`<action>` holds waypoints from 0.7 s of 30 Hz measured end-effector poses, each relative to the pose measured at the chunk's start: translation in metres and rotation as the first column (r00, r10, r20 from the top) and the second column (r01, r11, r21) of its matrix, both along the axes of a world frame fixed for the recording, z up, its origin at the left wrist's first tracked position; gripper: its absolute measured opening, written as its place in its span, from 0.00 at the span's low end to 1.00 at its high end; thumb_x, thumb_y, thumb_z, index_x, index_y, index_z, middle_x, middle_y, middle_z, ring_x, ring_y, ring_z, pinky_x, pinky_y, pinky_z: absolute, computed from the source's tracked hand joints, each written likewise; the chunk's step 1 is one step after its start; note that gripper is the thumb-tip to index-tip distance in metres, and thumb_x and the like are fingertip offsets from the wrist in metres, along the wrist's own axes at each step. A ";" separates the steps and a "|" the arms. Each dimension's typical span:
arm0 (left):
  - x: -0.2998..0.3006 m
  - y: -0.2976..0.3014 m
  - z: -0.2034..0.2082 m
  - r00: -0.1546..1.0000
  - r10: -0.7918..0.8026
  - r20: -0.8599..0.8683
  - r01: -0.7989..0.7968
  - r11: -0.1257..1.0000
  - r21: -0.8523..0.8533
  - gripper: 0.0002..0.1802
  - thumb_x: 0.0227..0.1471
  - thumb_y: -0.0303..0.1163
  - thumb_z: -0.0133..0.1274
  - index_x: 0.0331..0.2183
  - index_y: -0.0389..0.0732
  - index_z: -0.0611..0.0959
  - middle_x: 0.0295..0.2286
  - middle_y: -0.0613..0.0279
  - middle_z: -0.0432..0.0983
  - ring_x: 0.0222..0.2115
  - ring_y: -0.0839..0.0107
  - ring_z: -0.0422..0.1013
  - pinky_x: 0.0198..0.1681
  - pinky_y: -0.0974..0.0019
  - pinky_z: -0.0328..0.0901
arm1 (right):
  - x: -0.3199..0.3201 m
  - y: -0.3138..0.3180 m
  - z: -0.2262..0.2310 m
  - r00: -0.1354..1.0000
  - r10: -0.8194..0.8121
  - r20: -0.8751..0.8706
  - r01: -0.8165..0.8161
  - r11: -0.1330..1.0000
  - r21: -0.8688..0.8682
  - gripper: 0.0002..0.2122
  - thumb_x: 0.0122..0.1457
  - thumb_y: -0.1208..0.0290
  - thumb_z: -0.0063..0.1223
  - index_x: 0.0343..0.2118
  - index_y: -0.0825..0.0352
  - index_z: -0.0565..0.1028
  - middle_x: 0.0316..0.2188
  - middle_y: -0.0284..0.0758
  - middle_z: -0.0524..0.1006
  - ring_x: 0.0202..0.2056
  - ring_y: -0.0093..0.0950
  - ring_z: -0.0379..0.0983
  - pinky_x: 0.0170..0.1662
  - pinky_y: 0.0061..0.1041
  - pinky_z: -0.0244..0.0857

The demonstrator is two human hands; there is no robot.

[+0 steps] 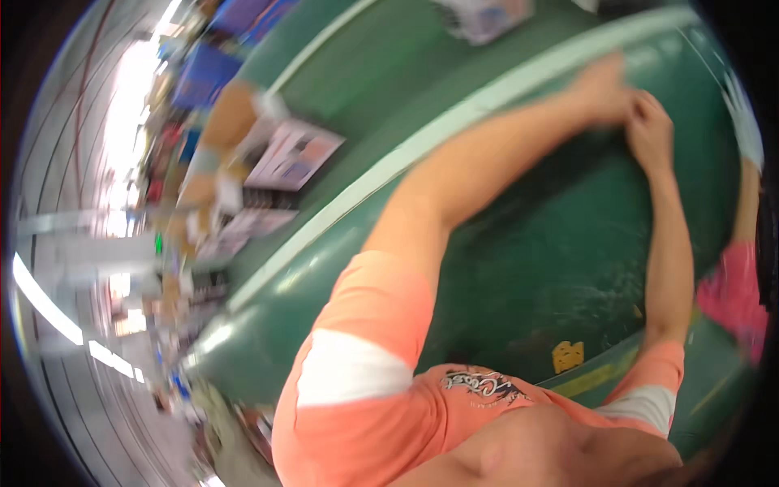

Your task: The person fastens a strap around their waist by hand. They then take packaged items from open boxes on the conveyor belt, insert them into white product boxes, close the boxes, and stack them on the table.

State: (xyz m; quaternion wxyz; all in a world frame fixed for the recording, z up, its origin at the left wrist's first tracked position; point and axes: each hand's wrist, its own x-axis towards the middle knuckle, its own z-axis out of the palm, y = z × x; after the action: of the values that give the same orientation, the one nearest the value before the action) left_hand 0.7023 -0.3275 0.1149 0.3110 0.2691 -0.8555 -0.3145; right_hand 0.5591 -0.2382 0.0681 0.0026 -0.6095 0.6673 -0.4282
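Note:
Both my arms reach out over a dark green work surface (519, 276), and my hands come together near its far right part. My left hand (602, 89) is smeared by motion, so its fingers do not show clearly. Right beside it, my right hand (652, 130) has its fingers curled in and pressed together. Whatever may lie between those fingers is hidden or too small to make out. On the surface close to my body lies a small yellow piece (568, 357) with an uneven outline.
A pale strip (398, 158) divides the surface from a green belt-like band beyond. Printed pinkish-white boxes (296, 154) stand on that band at left; another pale box (487, 16) is farther off. Blue crates (207, 77) are behind. At far right, a co-worker's white-gloved hand (744, 122) and pink sleeve (734, 292) show.

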 end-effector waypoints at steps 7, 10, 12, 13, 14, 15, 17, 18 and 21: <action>0.358 0.135 0.027 0.976 0.199 -0.092 -0.213 0.960 -0.181 0.17 0.47 0.18 0.52 0.42 0.38 0.81 0.37 0.49 0.77 0.41 0.48 0.73 0.45 0.52 0.69 | 0.003 -0.020 -0.012 0.995 -0.004 -0.100 0.000 0.999 -0.038 0.13 0.66 0.66 0.54 0.36 0.74 0.74 0.32 0.36 0.73 0.31 0.29 0.68 0.39 0.23 0.64; 0.489 0.127 0.054 0.712 0.701 -0.039 -0.619 0.601 -0.505 0.19 0.43 0.16 0.51 0.41 0.34 0.75 0.39 0.45 0.71 0.44 0.45 0.67 0.50 0.48 0.62 | -0.013 -0.021 -0.018 0.938 -0.111 -0.329 0.119 0.993 0.003 0.17 0.64 0.61 0.56 0.42 0.75 0.78 0.40 0.41 0.76 0.40 0.37 0.73 0.46 0.31 0.66; 0.551 0.104 0.077 0.543 0.831 -0.118 -0.681 0.354 -0.640 0.18 0.46 0.25 0.58 0.42 0.37 0.76 0.41 0.50 0.73 0.47 0.48 0.66 0.50 0.49 0.61 | 0.010 -0.014 -0.022 0.909 -0.158 -0.386 0.174 0.985 0.005 0.19 0.64 0.60 0.56 0.45 0.75 0.78 0.42 0.42 0.76 0.44 0.39 0.71 0.49 0.33 0.65; 0.577 0.094 0.079 0.546 0.828 -0.129 -0.685 0.351 -0.638 0.18 0.46 0.25 0.58 0.42 0.37 0.76 0.41 0.50 0.73 0.47 0.48 0.66 0.50 0.49 0.61 | 0.021 -0.008 -0.019 0.875 -0.210 -0.437 0.234 0.972 0.003 0.21 0.63 0.58 0.57 0.47 0.75 0.78 0.45 0.44 0.75 0.47 0.41 0.70 0.52 0.35 0.64; 0.605 0.085 0.075 0.568 0.823 0.021 -0.601 0.432 -0.673 0.17 0.46 0.28 0.60 0.41 0.38 0.79 0.39 0.51 0.76 0.46 0.49 0.68 0.50 0.48 0.62 | 0.040 -0.003 -0.016 0.898 -0.203 -0.390 0.265 0.958 0.110 0.24 0.62 0.56 0.57 0.50 0.75 0.77 0.49 0.45 0.73 0.51 0.44 0.67 0.57 0.37 0.61; 0.624 0.074 0.074 0.582 0.796 0.167 -0.510 0.517 -0.687 0.17 0.47 0.31 0.61 0.41 0.39 0.81 0.36 0.53 0.78 0.45 0.50 0.70 0.49 0.47 0.62 | 0.059 0.007 -0.018 0.887 -0.231 -0.400 0.284 0.956 0.077 0.23 0.62 0.57 0.57 0.50 0.74 0.77 0.48 0.45 0.74 0.49 0.44 0.68 0.55 0.38 0.62; 0.643 0.068 0.084 0.592 0.765 0.255 -0.447 0.575 -0.685 0.16 0.46 0.33 0.62 0.38 0.40 0.81 0.34 0.55 0.79 0.44 0.51 0.71 0.48 0.47 0.63 | 0.136 0.023 -0.006 0.931 -0.092 -0.354 0.149 0.979 0.137 0.14 0.59 0.64 0.60 0.39 0.72 0.77 0.41 0.44 0.75 0.43 0.43 0.71 0.49 0.38 0.65; 0.645 0.067 0.087 0.597 0.725 0.343 -0.386 0.635 -0.669 0.14 0.45 0.35 0.63 0.36 0.41 0.82 0.33 0.56 0.80 0.43 0.52 0.72 0.47 0.48 0.64 | 0.179 0.033 -0.004 0.940 0.036 -0.340 -0.058 0.997 -0.054 0.11 0.58 0.69 0.60 0.37 0.71 0.74 0.38 0.42 0.74 0.39 0.40 0.72 0.44 0.35 0.67; 0.640 0.094 0.091 0.634 0.693 0.344 -0.313 0.637 -0.704 0.10 0.42 0.33 0.63 0.31 0.46 0.83 0.31 0.59 0.79 0.41 0.58 0.73 0.44 0.53 0.65 | 0.340 0.070 0.054 0.920 0.393 0.015 -0.392 0.915 0.092 0.18 0.54 0.74 0.62 0.48 0.69 0.74 0.44 0.37 0.74 0.47 0.32 0.73 0.48 0.29 0.68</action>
State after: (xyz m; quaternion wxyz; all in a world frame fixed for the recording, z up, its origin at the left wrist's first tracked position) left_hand 1.3421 -0.2340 0.2062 0.1755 0.4838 -0.8404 0.1702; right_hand 0.8988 -0.1678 0.1218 0.1156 -0.7309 0.5507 -0.3862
